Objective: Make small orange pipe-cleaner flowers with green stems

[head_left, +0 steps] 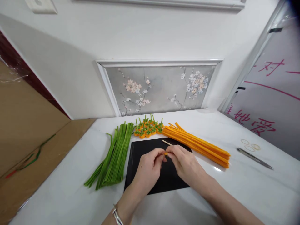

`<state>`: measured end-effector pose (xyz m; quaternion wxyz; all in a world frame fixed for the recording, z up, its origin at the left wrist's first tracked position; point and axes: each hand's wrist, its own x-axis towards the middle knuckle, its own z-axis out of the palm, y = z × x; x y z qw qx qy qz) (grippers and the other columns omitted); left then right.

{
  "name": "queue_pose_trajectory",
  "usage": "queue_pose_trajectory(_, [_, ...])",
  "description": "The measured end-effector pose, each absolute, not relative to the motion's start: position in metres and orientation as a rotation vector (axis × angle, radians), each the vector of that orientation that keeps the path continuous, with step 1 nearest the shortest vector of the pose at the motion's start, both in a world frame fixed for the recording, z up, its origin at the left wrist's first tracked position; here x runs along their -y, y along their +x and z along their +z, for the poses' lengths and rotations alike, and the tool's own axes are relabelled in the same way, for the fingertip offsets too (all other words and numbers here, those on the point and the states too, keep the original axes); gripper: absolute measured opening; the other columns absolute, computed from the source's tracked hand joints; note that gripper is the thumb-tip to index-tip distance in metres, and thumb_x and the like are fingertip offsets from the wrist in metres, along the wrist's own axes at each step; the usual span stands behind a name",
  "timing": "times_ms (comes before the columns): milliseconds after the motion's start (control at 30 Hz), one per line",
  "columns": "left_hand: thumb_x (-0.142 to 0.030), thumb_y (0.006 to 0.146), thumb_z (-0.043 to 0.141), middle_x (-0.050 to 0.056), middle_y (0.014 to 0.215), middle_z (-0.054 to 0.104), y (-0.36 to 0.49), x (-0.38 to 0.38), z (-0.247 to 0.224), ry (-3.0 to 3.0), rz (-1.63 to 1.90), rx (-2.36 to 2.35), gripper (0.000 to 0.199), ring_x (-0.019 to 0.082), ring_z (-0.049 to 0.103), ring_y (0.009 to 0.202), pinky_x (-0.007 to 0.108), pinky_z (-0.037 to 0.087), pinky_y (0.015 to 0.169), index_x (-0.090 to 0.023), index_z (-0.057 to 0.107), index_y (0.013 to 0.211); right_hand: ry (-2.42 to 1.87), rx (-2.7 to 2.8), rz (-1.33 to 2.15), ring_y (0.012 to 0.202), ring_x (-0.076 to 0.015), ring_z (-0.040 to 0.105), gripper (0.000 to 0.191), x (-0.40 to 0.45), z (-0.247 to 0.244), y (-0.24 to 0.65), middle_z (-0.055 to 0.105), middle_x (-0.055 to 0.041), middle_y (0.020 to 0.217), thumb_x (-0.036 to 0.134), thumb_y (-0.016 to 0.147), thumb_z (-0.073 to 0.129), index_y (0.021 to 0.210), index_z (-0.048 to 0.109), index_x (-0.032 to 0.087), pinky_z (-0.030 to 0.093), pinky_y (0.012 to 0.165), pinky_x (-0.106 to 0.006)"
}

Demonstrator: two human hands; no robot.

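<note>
Over the black mat (138, 156), my left hand (150, 165) and my right hand (184, 161) meet fingertip to fingertip. Both pinch a small orange pipe cleaner piece (166, 153), mostly hidden by the fingers. A thin wooden stick (166, 142) pokes out from behind my right hand; whether that hand touches it I cannot tell. Behind the mat stands a cluster of small orange pipe cleaner shapes (147, 133) with green tops and upright green stems. Green pipe cleaners (117, 156) lie in a bundle on the left, orange pipe cleaners (199, 142) on the right.
Tweezers (255, 158) and several rubber bands (249, 147) lie on the white table (236, 187) at the right. Brown cardboard (30, 140) borders the left side. A wall with a framed floral panel (164, 87) rises behind; a board with red writing (269, 90) stands right.
</note>
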<state>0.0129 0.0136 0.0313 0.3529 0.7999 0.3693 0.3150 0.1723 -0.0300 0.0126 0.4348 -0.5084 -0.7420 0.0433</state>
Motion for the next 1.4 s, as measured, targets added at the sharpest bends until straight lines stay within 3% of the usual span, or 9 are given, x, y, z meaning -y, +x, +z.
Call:
queue_pose_trajectory(300, [-0.029,0.087,0.050,-0.002,0.064,0.054,0.011,-0.018,0.041,1.803,0.710,-0.888,0.024,0.011,0.046,0.062,0.022,0.036,0.059,-0.015,0.060,0.071,-1.257,1.929,0.008,0.073,-0.0166,0.060,0.019,0.030,0.014,0.173,0.061,-0.0048,0.082,0.014,0.096,0.039,0.098,0.057,0.019,0.050,0.066,-0.028])
queue_pose_trajectory(433, [-0.038,0.085,0.053,-0.005,0.058,0.044,0.007,-0.020,0.039,1.550,0.642,-0.926,0.030,0.007,0.030,0.048,0.021,0.022,0.045,-0.016,0.051,0.065,-1.211,2.066,-0.128,0.080,-0.0172,0.061,0.031,0.030,0.014,0.176,0.064,-0.0075,0.093,0.011,0.095,0.038,0.118,0.056,0.021,0.052,0.072,-0.029])
queue_pose_trajectory(567, [-0.040,0.083,0.056,-0.007,0.058,0.041,0.005,-0.021,0.039,1.369,0.497,-0.907,0.029,0.004,0.023,0.044,0.021,0.013,0.042,-0.016,0.048,0.067,-1.127,2.154,-0.400,0.075,-0.0174,0.054,0.030,0.028,0.014,0.180,0.065,-0.0085,0.091,0.009,0.095,0.038,0.109,0.063,0.017,0.048,0.070,-0.031])
queue_pose_trajectory(700, [-0.043,0.083,0.057,-0.007,0.058,0.042,0.005,-0.020,0.041,1.344,0.448,-0.867,0.033,0.004,0.023,0.044,0.020,0.013,0.042,-0.016,0.048,0.067,-1.105,2.158,-0.505,0.073,-0.0168,0.051,0.027,0.028,0.015,0.181,0.065,-0.0077,0.087,0.012,0.097,0.039,0.097,0.066,0.015,0.041,0.064,-0.030])
queue_pose_trajectory(933, [-0.041,0.075,0.069,-0.005,0.062,0.047,0.004,-0.021,0.040,1.269,0.458,-0.792,0.034,0.003,0.024,0.044,0.020,0.014,0.041,-0.015,0.050,0.067,-1.094,2.172,-0.554,0.074,-0.0162,0.053,0.027,0.031,0.020,0.184,0.067,-0.0074,0.091,0.015,0.099,0.039,0.100,0.066,0.016,0.039,0.063,-0.031])
queue_pose_trajectory(1133, [-0.031,0.075,0.068,-0.003,0.059,0.054,0.004,-0.023,0.036,1.467,0.558,-0.811,0.021,0.007,0.036,0.049,0.019,0.027,0.048,-0.015,0.056,0.068,-1.089,2.197,-0.539,0.075,-0.0167,0.054,0.024,0.032,0.022,0.185,0.067,-0.0063,0.090,0.014,0.098,0.041,0.096,0.065,0.016,0.037,0.063,-0.032])
queue_pose_trajectory(1233, [-0.024,0.080,0.061,-0.001,0.063,0.057,0.005,-0.022,0.034,1.809,0.653,-0.872,0.016,0.011,0.048,0.060,0.023,0.037,0.058,-0.016,0.058,0.067,-1.173,2.167,-0.429,0.075,-0.0172,0.053,0.025,0.030,0.018,0.181,0.065,-0.0052,0.083,0.011,0.095,0.042,0.088,0.064,0.018,0.036,0.063,-0.031])
queue_pose_trajectory(1400, [-0.011,0.087,0.043,0.002,0.071,0.057,0.007,-0.016,0.027,2.482,0.761,-0.920,0.024,0.015,0.051,0.070,0.026,0.036,0.065,-0.018,0.058,0.070,-1.386,1.956,0.055,0.069,-0.0155,0.054,0.020,0.029,0.014,0.176,0.060,-0.0016,0.071,0.007,0.084,0.047,0.071,0.056,0.019,0.040,0.062,-0.027])
